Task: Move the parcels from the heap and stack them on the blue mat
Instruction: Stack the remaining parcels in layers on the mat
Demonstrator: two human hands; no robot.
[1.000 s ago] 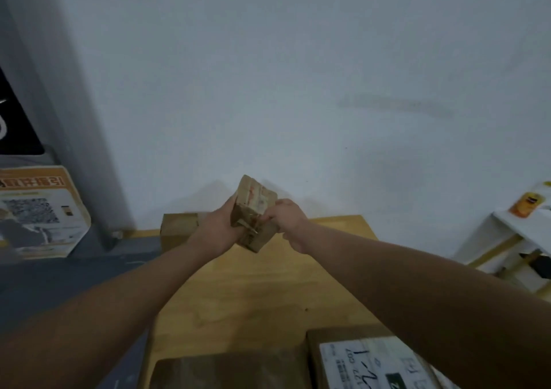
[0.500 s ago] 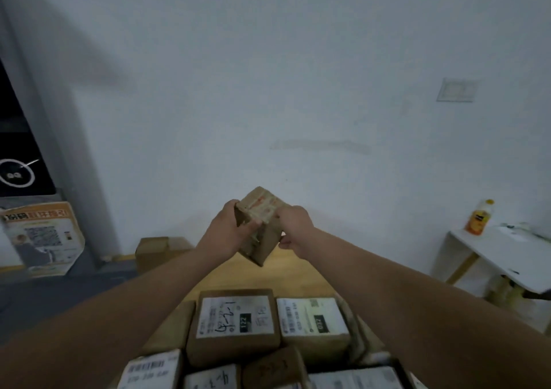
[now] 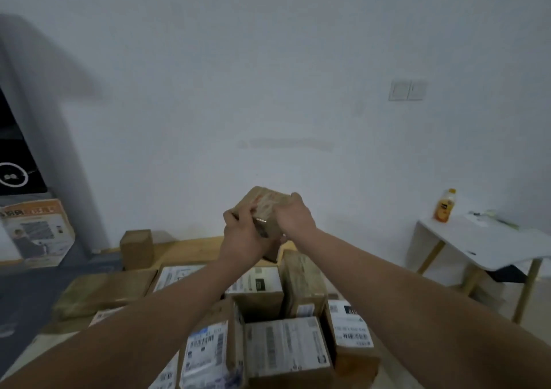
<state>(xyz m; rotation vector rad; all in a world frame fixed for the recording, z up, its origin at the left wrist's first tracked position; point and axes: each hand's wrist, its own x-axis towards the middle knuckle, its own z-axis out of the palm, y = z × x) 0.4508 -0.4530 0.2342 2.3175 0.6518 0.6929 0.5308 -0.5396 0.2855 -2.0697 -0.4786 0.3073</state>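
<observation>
Cardboard parcel [image 3: 268, 202], perhaps taped, above heap [image 3: 283, 347], left hand [image 3: 243, 239], right hand [image 3: 293, 218], fingers curled round it

Both arms outstretched; left hand [image 3: 244, 238] and right hand [image 3: 294, 220] close together, fingers [image 3: 295, 200] curled round small parcel [image 3: 266, 201].

Wooden platform [image 3: 190, 250] carries a heap of labelled cardboard parcels [image 3: 286, 347], closely packed. One brown box [image 3: 136, 248] stands apart at its far-left corner.
</observation>
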